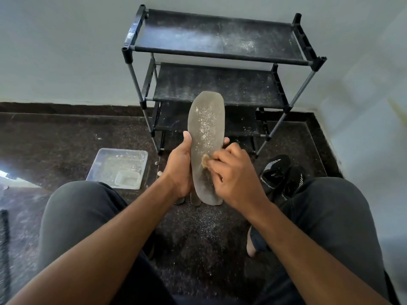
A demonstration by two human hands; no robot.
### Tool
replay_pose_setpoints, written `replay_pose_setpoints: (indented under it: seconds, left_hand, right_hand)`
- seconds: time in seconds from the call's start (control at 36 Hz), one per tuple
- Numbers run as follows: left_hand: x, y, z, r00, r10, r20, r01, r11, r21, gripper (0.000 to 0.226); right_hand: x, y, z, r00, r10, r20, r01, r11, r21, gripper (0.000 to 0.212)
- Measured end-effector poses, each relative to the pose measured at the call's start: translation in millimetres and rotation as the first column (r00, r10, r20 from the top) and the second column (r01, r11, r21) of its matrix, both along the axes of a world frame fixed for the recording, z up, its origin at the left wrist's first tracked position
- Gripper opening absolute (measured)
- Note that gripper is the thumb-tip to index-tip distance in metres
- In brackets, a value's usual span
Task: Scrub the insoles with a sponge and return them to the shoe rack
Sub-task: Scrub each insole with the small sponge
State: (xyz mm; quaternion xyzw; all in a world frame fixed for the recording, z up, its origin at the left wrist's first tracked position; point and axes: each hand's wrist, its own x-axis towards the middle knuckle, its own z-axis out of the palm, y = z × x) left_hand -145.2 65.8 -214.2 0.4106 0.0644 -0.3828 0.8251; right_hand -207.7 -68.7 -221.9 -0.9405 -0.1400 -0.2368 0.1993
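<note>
Both forearms reach fwd from the near edge, meeting at centre above the floor. L hand (pixel 179 170) wraps the insole (pixel 206 137) from the left: thumb up along its left edge, fingertips showing round the right edge, so a firm grip at mid-length. Insole is held roughly upright, toe end far/up, heel end down near the floor, w/ white specks on its face. R hand (pixel 233 175) has fingers curled round a small tan sponge (pixel 205 160), pressing it on the insole's lower middle.

Counts: 1 insole in hand, w/ what looks like a 2nd edge just behind its heel, can't tell for sure. 1 sponge. 1 shoe rack (pixel 220 56), 3 dusty black shelves, far centre by the wall. 2 black shoes (pixel 278 172) on the floor, right. 1 clear tray (pixel 123 159) left, w/ 1 small tub (pixel 127 178) in its near corner.
</note>
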Motion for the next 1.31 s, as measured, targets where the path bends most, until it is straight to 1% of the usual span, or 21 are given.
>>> replay_pose_setpoints:
  seconds: [0.14, 0.17, 0.28, 0.36, 0.42, 0.44, 0.5, 0.58, 0.64, 0.69, 0.72, 0.78, 0.83, 0.92, 0.94, 1.0, 1.08, 1.14, 1.22, 1.25, 1.31]
  left_hand:
    - [7, 5, -8, 0.997, -0.066, -0.041, 0.061, 0.992, -0.109, 0.091]
    - [7, 4, -6, 0.997, -0.068, -0.035, 0.063, 0.991, -0.120, 0.091]
    - [10, 3, -3, 0.997, -0.081, -0.010, 0.079, 0.987, -0.142, 0.090]
    - [14, 5, -3, 0.998, -0.046, -0.043, 0.036, 0.979, -0.201, 0.091]
    - [16, 5, -1, 0.999, 0.013, -0.040, -0.021, 0.979, -0.205, 0.090]
    - [17, 5, -1, 0.999, 0.032, -0.038, -0.039, 0.978, -0.203, 0.089]
    - [17, 4, -2, 0.999, 0.037, -0.035, -0.043, 0.979, -0.197, 0.087]
    - [16, 4, -4, 0.999, -0.022, -0.044, 0.012, 0.976, -0.218, 0.090]
    - [16, 3, -3, 0.999, -0.024, -0.039, 0.015, 0.978, -0.210, 0.092]
    - [16, 4, -1, 0.999, -0.028, -0.034, 0.020, 0.979, -0.205, 0.094]
    - [16, 4, 0, 0.999, -0.031, -0.035, 0.024, 0.980, -0.196, 0.094]
    - [15, 4, -2, 0.999, -0.042, -0.025, 0.038, 0.986, -0.164, 0.093]
    - [13, 2, -3, 0.997, -0.073, 0.008, 0.073, 0.992, -0.099, 0.092]
    - [9, -2, -6, 0.997, -0.072, 0.016, 0.073, 0.997, -0.026, 0.084]
    - [8, -2, -5, 0.998, -0.066, 0.015, 0.066, 0.998, -0.015, 0.084]
    - [9, -3, -6, 0.998, -0.063, 0.018, 0.063, 0.998, -0.020, 0.089]
    - [11, -2, -6, 1.000, -0.018, 0.009, 0.018, 0.999, -0.030, 0.090]
    - [11, -1, -4, 0.999, -0.027, 0.028, 0.028, 0.999, -0.016, 0.090]
    - [7, -2, -2, 0.998, -0.025, 0.050, 0.023, 0.999, 0.028, 0.082]
    - [7, -2, -3, 0.998, -0.026, 0.049, 0.024, 0.999, 0.036, 0.081]
    - [7, -3, -3, 0.999, -0.027, 0.038, 0.026, 0.999, 0.039, 0.082]
  right_hand:
    - [-15, -1, 11, 0.990, 0.137, -0.045, -0.127, 0.976, 0.180, 0.014]
    - [-16, -3, 14, 0.992, 0.121, -0.032, -0.113, 0.977, 0.180, 0.014]
    - [-10, -4, 14, 1.000, -0.001, -0.001, 0.001, 0.999, 0.054, 0.021]
    - [-14, 2, 9, 0.985, 0.147, -0.090, -0.140, 0.986, 0.087, 0.018]
    - [-22, 4, 9, 0.959, 0.246, -0.141, -0.221, 0.960, 0.171, 0.013]
    - [-25, 3, 12, 0.957, 0.256, -0.136, -0.224, 0.951, 0.212, 0.011]
    - [-25, -1, 17, 0.977, 0.192, -0.088, -0.166, 0.955, 0.245, 0.010]
    - [-13, -8, 21, 0.997, 0.079, -0.023, -0.074, 0.980, 0.185, 0.012]
    - [-12, -11, 16, 0.982, 0.161, -0.100, -0.141, 0.973, 0.185, 0.010]
    - [-17, -10, 13, 0.929, 0.286, -0.237, -0.220, 0.938, 0.270, 0.006]
    - [-19, -9, 13, 0.908, 0.324, -0.265, -0.232, 0.917, 0.324, 0.007]
    - [-20, -7, 18, 0.923, 0.312, -0.228, -0.209, 0.899, 0.385, 0.006]
    - [-12, -6, 23, 0.971, 0.206, -0.118, -0.154, 0.924, 0.350, 0.007]
    - [3, -5, 20, 0.999, 0.051, 0.000, -0.051, 0.983, 0.178, 0.008]
    - [4, -4, 16, 0.998, 0.055, -0.007, -0.054, 0.990, 0.133, 0.007]
    - [0, 1, 10, 0.988, 0.135, -0.071, -0.125, 0.984, 0.123, 0.006]
    - [-12, 5, 11, 0.972, 0.223, -0.079, -0.199, 0.950, 0.240, 0.006]
    - [-9, 2, 16, 0.986, 0.168, -0.016, -0.156, 0.944, 0.291, 0.007]
    - [6, -6, 14, 0.999, -0.003, 0.053, -0.005, 0.987, 0.160, 0.015]
    - [9, -7, 11, 0.998, -0.019, 0.055, 0.012, 0.994, 0.112, 0.015]
    - [6, -1, 6, 0.999, 0.039, 0.017, -0.040, 0.997, 0.060, 0.011]
